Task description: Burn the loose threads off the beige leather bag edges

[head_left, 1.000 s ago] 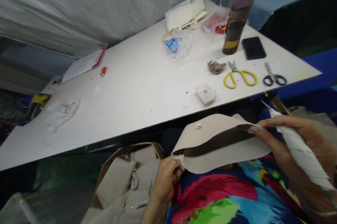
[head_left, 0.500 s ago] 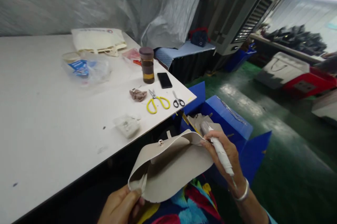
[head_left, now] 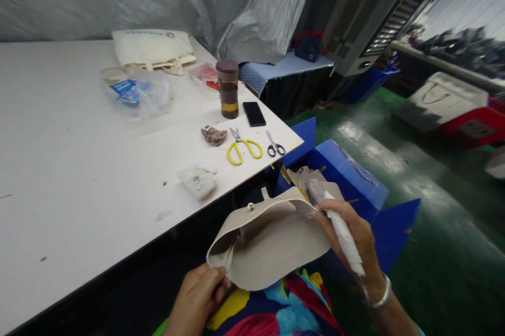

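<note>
A beige bag (head_left: 276, 252) with a wide mouth and a small metal stud at its rim is held up over my lap. My left hand (head_left: 203, 291) pinches the bag's lower left corner between thumb and fingers. At the other end of the mouth, my right hand (head_left: 347, 233) pinches the rim. That same hand also carries a tool with a white-wrapped handle (head_left: 344, 238), its greyish front end pointing up and left; a thin cord appears to leave its rear end. The tool's exact kind is unclear.
On the white table (head_left: 98, 210) lie yellow-handled scissors (head_left: 244, 148), black-handled scissors (head_left: 275, 146), a phone (head_left: 254, 114), a bottle (head_left: 228, 89), a brown cloth scrap (head_left: 214, 135) and a plastic bag (head_left: 145, 97). Below its corner stands an open blue box (head_left: 347, 173) with beige pieces inside.
The whole view has shifted slightly, so the table things sit further right and a little higher. Both hands keep their hold on the bag, which has barely changed shape.
</note>
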